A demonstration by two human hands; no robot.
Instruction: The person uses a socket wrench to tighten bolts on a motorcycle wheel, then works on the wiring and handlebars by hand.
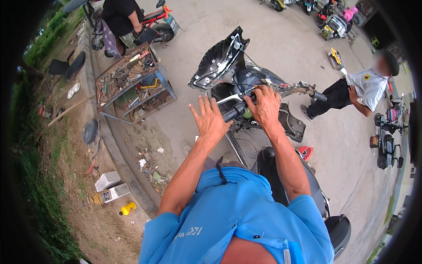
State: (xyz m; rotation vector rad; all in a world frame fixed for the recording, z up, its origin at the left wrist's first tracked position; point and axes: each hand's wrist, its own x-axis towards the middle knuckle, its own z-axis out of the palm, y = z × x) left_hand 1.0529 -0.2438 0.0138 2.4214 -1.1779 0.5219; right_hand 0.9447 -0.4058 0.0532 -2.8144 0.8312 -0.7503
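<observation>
A partly stripped scooter stands in front of me, its black handlebar grip [234, 112] and silver brake lever [230, 99] between my hands. My left hand [208, 118] has its fingers spread, its thumb side beside the outer end of the grip. Over the inner end of the lever, my right hand [265, 105] is bent with fingers and thumb curled down; what they pinch is hidden. A black front panel [220, 59] with its inner side showing tilts up beyond the handlebar. The scooter's dark seat [269, 165] lies below my right forearm.
A blue metal tool cart [165, 83] with loose tools stands left. One person [121, 20] is behind it; another in a white shirt [362, 86] stands right. A yellow bottle [128, 208] lies near concrete blocks [107, 181]. Parked scooters [336, 26] are at far right.
</observation>
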